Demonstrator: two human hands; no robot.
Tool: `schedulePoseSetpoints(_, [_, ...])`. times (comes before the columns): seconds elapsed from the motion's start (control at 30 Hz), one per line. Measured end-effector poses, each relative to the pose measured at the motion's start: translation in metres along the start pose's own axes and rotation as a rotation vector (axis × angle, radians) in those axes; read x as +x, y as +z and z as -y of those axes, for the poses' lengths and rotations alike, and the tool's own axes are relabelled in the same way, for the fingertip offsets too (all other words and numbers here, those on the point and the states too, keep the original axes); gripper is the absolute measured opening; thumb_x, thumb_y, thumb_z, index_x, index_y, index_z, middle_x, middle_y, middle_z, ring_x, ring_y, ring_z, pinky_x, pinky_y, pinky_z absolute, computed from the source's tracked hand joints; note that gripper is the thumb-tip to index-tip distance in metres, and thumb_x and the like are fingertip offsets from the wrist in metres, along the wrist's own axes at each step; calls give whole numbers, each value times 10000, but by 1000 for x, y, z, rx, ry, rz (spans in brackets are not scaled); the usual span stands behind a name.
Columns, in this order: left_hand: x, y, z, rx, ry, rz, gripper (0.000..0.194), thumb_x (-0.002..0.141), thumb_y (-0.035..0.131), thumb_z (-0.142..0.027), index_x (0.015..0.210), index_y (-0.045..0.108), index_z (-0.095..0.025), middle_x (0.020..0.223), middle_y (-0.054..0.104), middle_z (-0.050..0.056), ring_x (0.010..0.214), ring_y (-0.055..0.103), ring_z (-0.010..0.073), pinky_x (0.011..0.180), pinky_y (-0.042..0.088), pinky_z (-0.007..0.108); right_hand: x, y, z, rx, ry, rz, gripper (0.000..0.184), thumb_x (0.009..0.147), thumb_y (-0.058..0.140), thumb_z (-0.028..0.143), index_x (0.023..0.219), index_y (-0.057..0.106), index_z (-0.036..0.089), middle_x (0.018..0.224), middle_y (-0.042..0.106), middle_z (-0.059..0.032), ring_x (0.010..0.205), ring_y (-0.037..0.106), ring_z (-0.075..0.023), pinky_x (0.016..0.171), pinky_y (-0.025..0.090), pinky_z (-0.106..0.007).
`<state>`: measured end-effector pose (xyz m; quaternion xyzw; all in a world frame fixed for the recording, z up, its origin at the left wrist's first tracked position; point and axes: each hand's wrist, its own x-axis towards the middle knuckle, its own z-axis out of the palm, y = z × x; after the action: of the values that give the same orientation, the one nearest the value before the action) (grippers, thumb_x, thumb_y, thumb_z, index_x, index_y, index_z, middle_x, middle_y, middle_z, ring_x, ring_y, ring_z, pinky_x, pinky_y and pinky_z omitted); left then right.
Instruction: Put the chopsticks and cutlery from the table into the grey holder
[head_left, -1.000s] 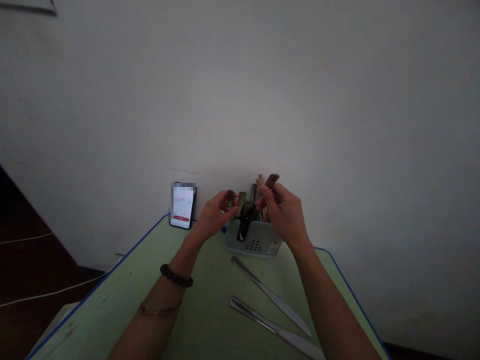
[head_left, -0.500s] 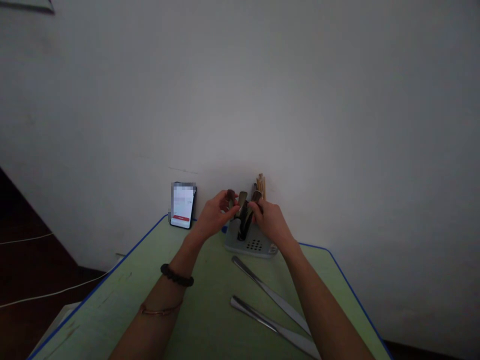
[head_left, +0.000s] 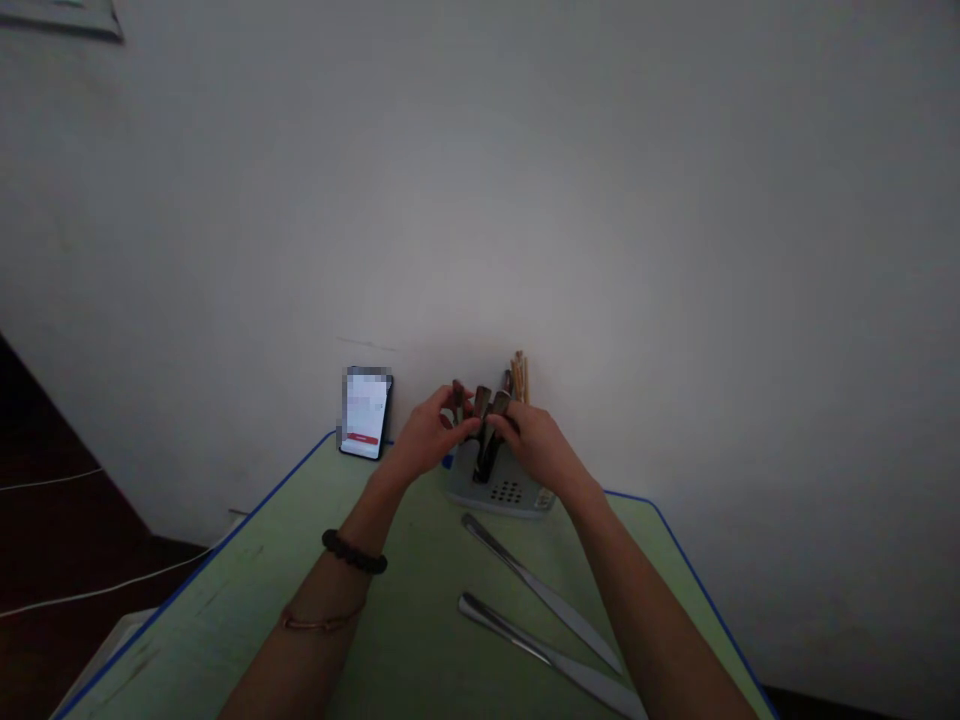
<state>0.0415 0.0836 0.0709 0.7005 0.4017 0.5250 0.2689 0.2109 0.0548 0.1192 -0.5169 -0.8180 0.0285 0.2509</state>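
Both my hands are at a grey cutlery holder (head_left: 457,488) with dark round holes in its front, standing against the wall. Several shiny metal utensil handles (head_left: 482,400) stick up between my fingers; their lower ends are hidden or too dark to name. My left hand (head_left: 429,435) is closed around the leftmost handle, its thumb reaching towards the middle one. Between thumb and fingers, my right hand (head_left: 541,440) pinches the rightmost metal handle (head_left: 500,403). Two long silver table knives (head_left: 517,632) lie slantwise on the table in front of the holder, partly under my right forearm.
A lit phone (head_left: 365,415) leans on the wall at the table's back left. Thin wooden sticks, seemingly chopsticks (head_left: 519,378), stand behind my right hand. The green table (head_left: 420,600) has a blue edge, and a white cable (head_left: 97,592) runs at lower left.
My right hand has shifted slightly left with its utensil handle, closer to the middle handle. My left hand stays nearly in place; the knives and phone have not moved.
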Motion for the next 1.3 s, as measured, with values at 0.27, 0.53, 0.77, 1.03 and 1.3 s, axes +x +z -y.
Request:
schedulePoseSetpoints(0.27, [0,-2,3,-12,-7,60,313,733,646,-352,978,585,-167,957,675,57,821,634,179,669,508,284,-8,2,-10,65,-140,-65,215,908,486,269,727,557,178,805,579,-44,747,555,-158,698,422,-262])
schedulePoseSetpoints(0.53, [0,0,2,-4,22,75,448,730,661,-280,1135,496,-186,926,645,37,872,612,173,702,467,282,-13,6,-17,121,-17,-50,216,910,478,309,798,604,175,727,647,-29,653,565,-149,609,404,-240])
schedulePoseSetpoints(0.77, [-2,0,-1,-6,145,6,858,716,695,-245,1418,201,-259,1107,531,66,868,565,143,689,475,258,-13,6,-16,81,-27,-56,225,908,482,299,765,606,178,686,629,-26,632,558,-149,599,393,-238])
schedulePoseSetpoints(1.03, [-6,-1,-18,303,336,-5,576,808,616,-232,1347,429,-308,1294,362,84,1179,426,238,983,419,407,-15,5,-18,108,-62,-54,167,909,483,243,908,628,162,815,640,-46,717,565,-149,671,417,-246])
schedulePoseSetpoints(1.3, [-6,0,-25,395,403,33,408,885,509,-217,1289,520,-276,1317,385,95,1191,405,243,991,398,412,-19,6,-11,20,1,-50,198,928,461,259,872,609,142,842,658,-82,756,584,-179,690,404,-267])
